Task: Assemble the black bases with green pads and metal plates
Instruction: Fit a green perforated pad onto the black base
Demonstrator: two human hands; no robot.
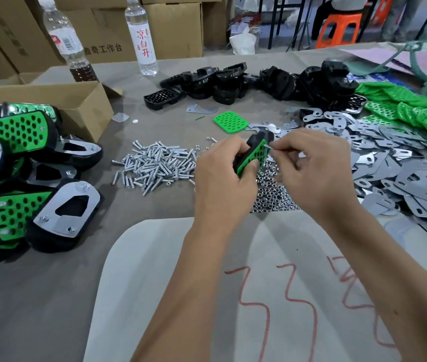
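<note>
- The left hand [224, 176] grips a black plastic base [255, 140] with a perforated green pad [254, 159], held above the table.
- The right hand [311, 165] pinches a small silver screw [268, 146] at the pad's corner — fastening step, I judge; next it needs straight pushing through the hole.

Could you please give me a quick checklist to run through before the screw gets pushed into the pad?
1. Left hand grips base firmly: ok.
2. Green pad seated on base: ok, as far as visible.
3. Right hand pinches screw at pad's upper corner: ok.
4. Screw lined up with its hole: cannot tell, too small.
5. Nuts within reach below the hands: ok.
6. Metal plates at hand on the right: ok.
</note>
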